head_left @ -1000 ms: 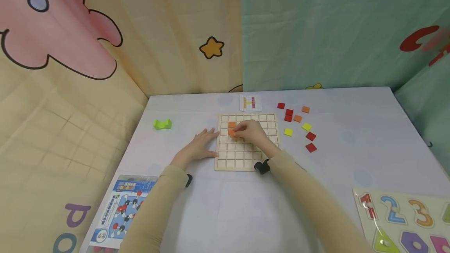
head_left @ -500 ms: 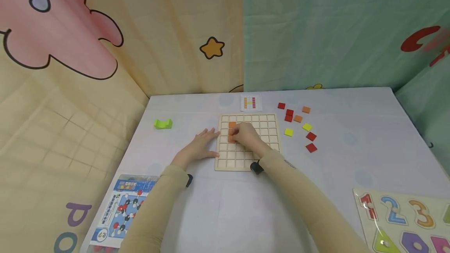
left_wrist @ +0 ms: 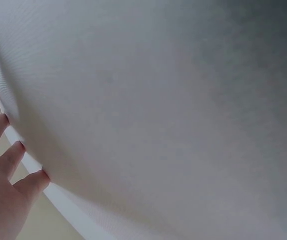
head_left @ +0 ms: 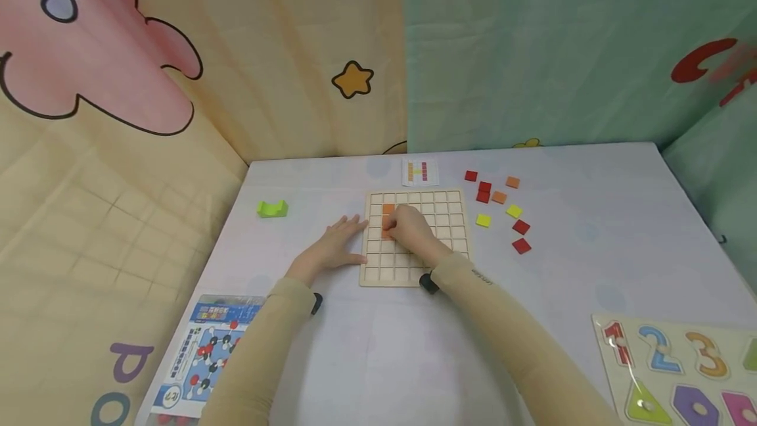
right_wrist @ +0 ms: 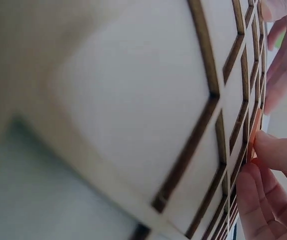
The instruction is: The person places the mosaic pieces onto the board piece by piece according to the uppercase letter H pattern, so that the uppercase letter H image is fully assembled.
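Observation:
A wooden grid board [head_left: 378, 275] lies on the table in the head view. My right hand [head_left: 412, 230] reaches over it. Its thumb and fingers pinch an orange square tile [right_wrist: 256, 131] low against the grid, as the right wrist view shows. Just beyond those fingers an orange tile [head_left: 388, 208] sits in the second column of cells; the hand hides part of that column. My left hand [head_left: 334, 248] rests on the table with fingers spread, its thumb and a fingertip touching the board's left edge.
Several red [head_left: 522, 246], yellow [head_left: 483, 220] and orange [head_left: 499, 197] tiles lie right of the board. Behind it is a small pattern card [head_left: 420, 172]. A green block [head_left: 273, 209] stands left; a boxed set [head_left: 201, 354] and a number puzzle [head_left: 680, 367] lie in front.
My right hand has moved slightly left and toward me along the orange column, and its fingers now sit lower on the board. My left hand has stayed at the board's edge.

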A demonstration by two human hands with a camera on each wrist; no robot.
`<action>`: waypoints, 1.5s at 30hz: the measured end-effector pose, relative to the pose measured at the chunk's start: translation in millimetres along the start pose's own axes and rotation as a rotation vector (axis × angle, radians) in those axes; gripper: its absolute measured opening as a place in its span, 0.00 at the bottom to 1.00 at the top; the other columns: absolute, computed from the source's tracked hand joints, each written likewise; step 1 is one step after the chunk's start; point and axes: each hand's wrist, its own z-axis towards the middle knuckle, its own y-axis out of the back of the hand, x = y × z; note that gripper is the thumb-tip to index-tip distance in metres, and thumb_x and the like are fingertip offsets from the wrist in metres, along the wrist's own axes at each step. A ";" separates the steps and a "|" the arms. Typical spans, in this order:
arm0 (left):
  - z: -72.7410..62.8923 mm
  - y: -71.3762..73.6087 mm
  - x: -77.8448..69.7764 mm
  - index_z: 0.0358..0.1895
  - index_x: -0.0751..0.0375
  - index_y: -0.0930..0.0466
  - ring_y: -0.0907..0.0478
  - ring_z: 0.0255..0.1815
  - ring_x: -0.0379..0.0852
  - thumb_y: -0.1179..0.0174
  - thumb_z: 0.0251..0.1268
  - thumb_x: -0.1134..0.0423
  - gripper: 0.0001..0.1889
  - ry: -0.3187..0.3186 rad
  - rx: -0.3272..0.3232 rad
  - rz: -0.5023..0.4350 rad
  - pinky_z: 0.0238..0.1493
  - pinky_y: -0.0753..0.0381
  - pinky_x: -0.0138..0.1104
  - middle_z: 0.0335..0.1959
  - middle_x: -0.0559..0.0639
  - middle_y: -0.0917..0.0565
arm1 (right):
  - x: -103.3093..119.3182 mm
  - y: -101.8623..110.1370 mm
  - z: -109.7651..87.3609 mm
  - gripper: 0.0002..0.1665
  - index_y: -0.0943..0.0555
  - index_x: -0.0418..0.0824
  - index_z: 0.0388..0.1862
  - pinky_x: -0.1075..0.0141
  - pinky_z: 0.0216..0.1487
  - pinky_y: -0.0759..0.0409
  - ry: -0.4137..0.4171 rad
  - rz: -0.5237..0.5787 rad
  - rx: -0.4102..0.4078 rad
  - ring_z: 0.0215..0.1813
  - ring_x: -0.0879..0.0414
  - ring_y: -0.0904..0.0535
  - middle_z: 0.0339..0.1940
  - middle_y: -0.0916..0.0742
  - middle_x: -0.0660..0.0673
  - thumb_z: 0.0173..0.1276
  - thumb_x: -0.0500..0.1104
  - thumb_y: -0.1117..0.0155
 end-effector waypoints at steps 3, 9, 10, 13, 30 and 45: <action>-0.3 0.7 -0.1 0.78 0.54 0.46 0.63 0.82 0.60 0.31 0.59 0.48 0.47 0.004 -0.002 -0.001 0.79 0.60 0.59 0.81 0.56 0.53 | 1.8 0.5 -0.2 0.06 0.12 0.38 0.36 0.59 0.51 0.17 0.003 -0.009 -0.004 0.45 0.50 0.19 0.40 0.14 0.43 0.65 0.33 0.34; -3.1 0.4 -1.3 0.78 0.55 0.46 0.63 0.82 0.60 0.32 0.59 0.49 0.47 0.009 -0.006 -0.010 0.79 0.60 0.58 0.81 0.57 0.53 | -0.4 8.8 -3.7 0.09 0.13 0.38 0.44 0.58 0.54 0.18 -0.020 0.034 0.038 0.51 0.49 0.18 0.48 0.13 0.42 0.67 0.38 0.35; -3.3 0.2 -1.5 0.78 0.55 0.46 0.63 0.82 0.61 0.32 0.59 0.49 0.47 0.013 -0.008 -0.011 0.79 0.60 0.59 0.81 0.57 0.53 | -2.0 13.3 -5.0 0.10 0.13 0.38 0.45 0.58 0.54 0.18 -0.026 0.049 0.033 0.51 0.50 0.18 0.49 0.13 0.42 0.68 0.39 0.35; -2.3 -1.2 -1.7 0.78 0.54 0.46 0.63 0.82 0.59 0.31 0.59 0.48 0.47 0.026 -0.010 -0.006 0.79 0.61 0.58 0.81 0.55 0.53 | -11.9 34.0 -7.9 0.13 0.14 0.39 0.50 0.58 0.51 0.19 -0.063 0.103 0.000 0.50 0.49 0.20 0.49 0.14 0.42 0.69 0.41 0.36; -4.4 -3.5 0.4 0.78 0.52 0.46 0.63 0.82 0.60 0.31 0.58 0.48 0.47 0.016 -0.017 -0.021 0.79 0.61 0.59 0.81 0.56 0.53 | -138.3 143.8 -39.9 0.24 0.25 0.34 0.63 0.47 0.64 0.24 -0.358 0.202 -0.211 0.58 0.40 0.27 0.62 0.22 0.33 0.74 0.46 0.43; -4.1 -5.7 1.0 0.79 0.49 0.47 0.64 0.83 0.56 0.31 0.57 0.46 0.48 0.038 -0.016 -0.011 0.80 0.61 0.56 0.82 0.52 0.53 | -164.3 128.8 -37.4 0.28 0.30 0.33 0.68 0.47 0.71 0.29 -0.440 0.206 -0.131 0.64 0.39 0.31 0.68 0.26 0.31 0.73 0.43 0.40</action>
